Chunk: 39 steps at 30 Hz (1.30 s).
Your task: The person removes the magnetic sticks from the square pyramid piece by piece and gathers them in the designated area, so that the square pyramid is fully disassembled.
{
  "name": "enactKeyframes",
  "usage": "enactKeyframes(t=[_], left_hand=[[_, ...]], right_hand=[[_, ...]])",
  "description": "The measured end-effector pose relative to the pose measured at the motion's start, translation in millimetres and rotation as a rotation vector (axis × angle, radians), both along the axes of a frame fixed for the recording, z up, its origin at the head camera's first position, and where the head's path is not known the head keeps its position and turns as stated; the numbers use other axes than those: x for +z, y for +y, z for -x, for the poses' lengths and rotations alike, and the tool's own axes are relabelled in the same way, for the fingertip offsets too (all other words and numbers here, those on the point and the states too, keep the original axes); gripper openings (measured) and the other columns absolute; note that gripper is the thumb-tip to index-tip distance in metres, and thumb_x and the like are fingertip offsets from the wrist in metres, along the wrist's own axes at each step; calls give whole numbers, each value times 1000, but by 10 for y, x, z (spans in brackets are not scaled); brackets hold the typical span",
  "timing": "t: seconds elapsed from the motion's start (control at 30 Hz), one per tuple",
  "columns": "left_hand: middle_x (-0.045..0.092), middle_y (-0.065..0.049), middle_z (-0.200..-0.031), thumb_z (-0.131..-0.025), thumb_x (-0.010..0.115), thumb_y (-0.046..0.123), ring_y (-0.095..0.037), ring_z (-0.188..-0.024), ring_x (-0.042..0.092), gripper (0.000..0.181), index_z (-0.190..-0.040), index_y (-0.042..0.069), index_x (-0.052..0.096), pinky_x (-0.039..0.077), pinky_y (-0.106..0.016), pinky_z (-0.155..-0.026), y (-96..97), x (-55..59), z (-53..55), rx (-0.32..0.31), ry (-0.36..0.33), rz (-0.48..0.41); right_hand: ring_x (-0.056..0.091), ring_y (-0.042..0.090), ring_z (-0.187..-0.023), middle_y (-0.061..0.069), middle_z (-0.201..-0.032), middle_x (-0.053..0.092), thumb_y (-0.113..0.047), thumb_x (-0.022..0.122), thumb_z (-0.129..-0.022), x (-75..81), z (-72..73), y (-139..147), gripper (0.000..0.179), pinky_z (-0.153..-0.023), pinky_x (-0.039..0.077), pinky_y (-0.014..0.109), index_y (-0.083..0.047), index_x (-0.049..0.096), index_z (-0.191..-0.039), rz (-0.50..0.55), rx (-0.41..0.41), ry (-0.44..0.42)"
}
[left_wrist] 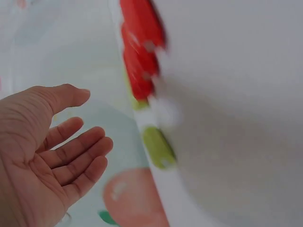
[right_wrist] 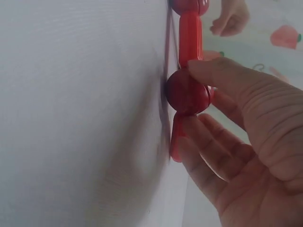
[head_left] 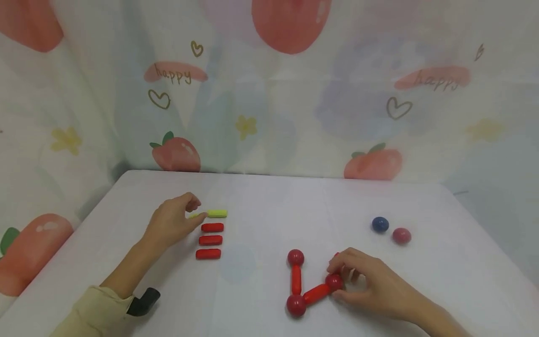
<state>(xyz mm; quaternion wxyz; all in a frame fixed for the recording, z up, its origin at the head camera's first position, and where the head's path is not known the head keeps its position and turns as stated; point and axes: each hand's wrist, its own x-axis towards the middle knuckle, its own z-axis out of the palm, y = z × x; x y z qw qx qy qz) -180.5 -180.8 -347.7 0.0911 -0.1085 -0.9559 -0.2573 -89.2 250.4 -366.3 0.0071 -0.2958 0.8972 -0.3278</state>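
Note:
My right hand pinches a dark red ball between thumb and fingers. From that ball a red rod runs to a second red ball, where another red rod leads up to a third ball. In the right wrist view, one more red rod sticks out beyond the gripped ball, partly behind the fingers. My left hand hovers with loosely bent fingers near two yellow-green rods, one in plain sight and the other mostly hidden by the hand in the head view.
Three loose red rods, the nearest among them, lie in a column below the yellow-green ones. A blue ball and a pinkish-red ball sit on the right of the white table. A printed curtain hangs behind.

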Motion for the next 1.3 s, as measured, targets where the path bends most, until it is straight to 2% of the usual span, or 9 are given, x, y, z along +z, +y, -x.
enactKeyframes(t=[0.1,0.2,0.37,0.43,0.57,0.67,0.8,1.17,1.3], left_hand=[[75,-14,-105,-89,79,16,-32,-98,70,27,-109,3,67,59,-46,-82,231,69,-76,-88,44,-34],[75,-10,-103,-88,82,17,-28,-98,71,26,-106,6,68,59,-43,-84,463,85,-143,-163,57,-49],[75,-6,-98,-86,83,20,-23,-93,71,25,-103,10,69,59,-38,-83,792,40,-231,-275,61,-67],[75,-5,-97,-87,83,21,-21,-92,71,24,-104,10,69,59,-36,-81,901,3,-259,-323,35,-75],[74,-3,-99,-89,80,23,-18,-92,69,25,-107,11,68,59,-33,-81,1086,-77,-302,-392,-87,-75],[74,-1,-101,-89,80,25,-16,-94,69,27,-109,12,68,57,-30,-81,1202,-120,-324,-418,-171,-62],[73,2,-100,-89,80,28,-13,-93,67,28,-110,15,68,56,-27,-79,1325,-144,-347,-432,-228,-46],[73,4,-94,-89,80,27,-9,-85,64,24,-107,14,68,52,-22,-73,1491,-166,-350,-451,-226,-77],[72,6,-92,-88,81,28,-7,-82,62,27,-108,15,68,51,-21,-71,1505,-159,-365,-452,-260,-66]], right_hand=[[58,3,-80,-18,-93,62,-32,85,-84,25,-19,6,29,-70,53,21,-28,64,-103,-1,-105,-16],[57,3,-73,-17,-82,62,-42,82,-85,28,-29,-33,29,-66,52,20,-23,64,-97,-7,-195,-95],[57,5,-69,-12,-77,62,-40,83,-85,12,-30,-113,34,-66,52,20,-17,62,-96,-6,-253,-235],[57,5,-69,-11,-78,62,-38,84,-84,8,-25,-130,34,-67,53,20,-16,61,-96,-10,-265,-245],[58,6,-71,-9,-80,63,-36,86,-82,-8,-19,-144,35,-68,53,19,-16,62,-97,-15,-278,-258],[58,7,-73,-9,-82,63,-36,86,-82,-28,-14,-150,36,-69,53,19,-15,62,-99,-10,-274,-269],[58,7,-74,-9,-84,64,-35,86,-83,-52,-8,-158,36,-70,54,19,-14,63,-101,-2,-263,-269],[59,5,-76,-10,-85,64,-30,85,-84,-67,-24,-177,36,-73,55,20,-13,62,-104,27,-246,-242],[59,4,-77,-10,-85,65,-30,85,-84,-61,-25,-177,35,-73,55,20,-13,62,-105,25,-243,-236]])
